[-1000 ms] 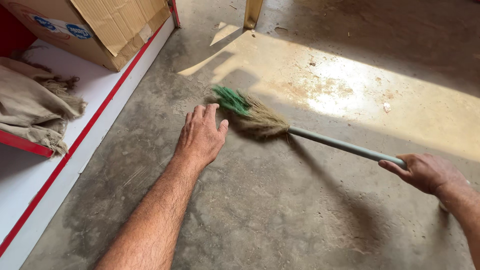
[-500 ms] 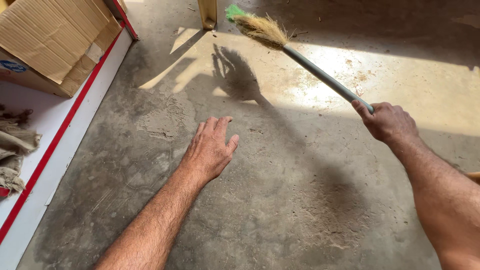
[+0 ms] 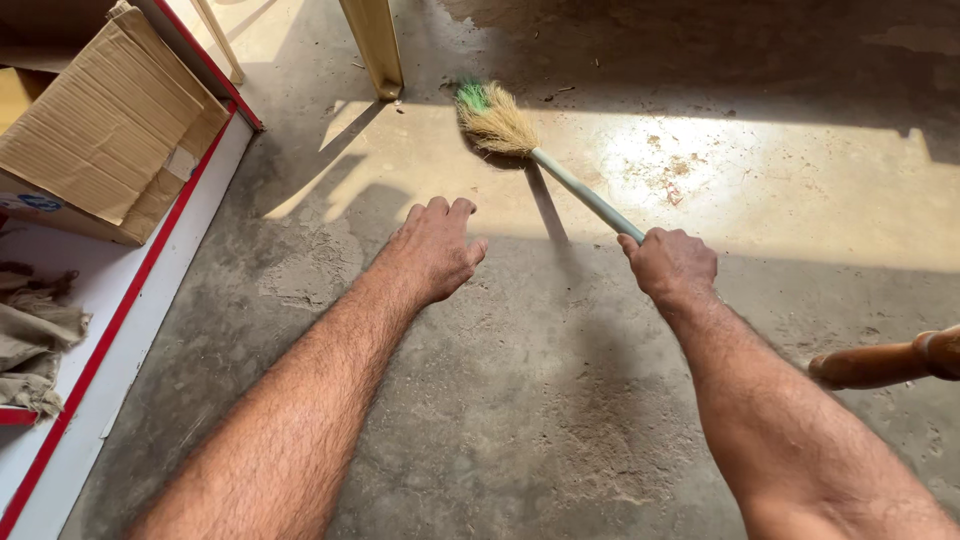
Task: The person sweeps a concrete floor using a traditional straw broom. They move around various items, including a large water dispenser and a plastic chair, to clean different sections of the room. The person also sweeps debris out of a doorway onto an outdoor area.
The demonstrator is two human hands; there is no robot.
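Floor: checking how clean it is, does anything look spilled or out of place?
Yes. Reddish-brown crumbs lie scattered on the sunlit floor, right of the broom held in the right hand. The box on the white shelf is dented, its flaps crumpled.

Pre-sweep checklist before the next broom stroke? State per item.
1. Right hand closed around the broom handle: ok.
2. Left hand open, palm down over the concrete floor, apart from the broom: ok.
3. Bristle head on the floor near the yellow post: touching the post, cannot tell.
4. Debris specks in the sunlit patch, right of the bristles: not ok, unswept.
5. Wooden handle beside the right forearm: contact cannot tell.
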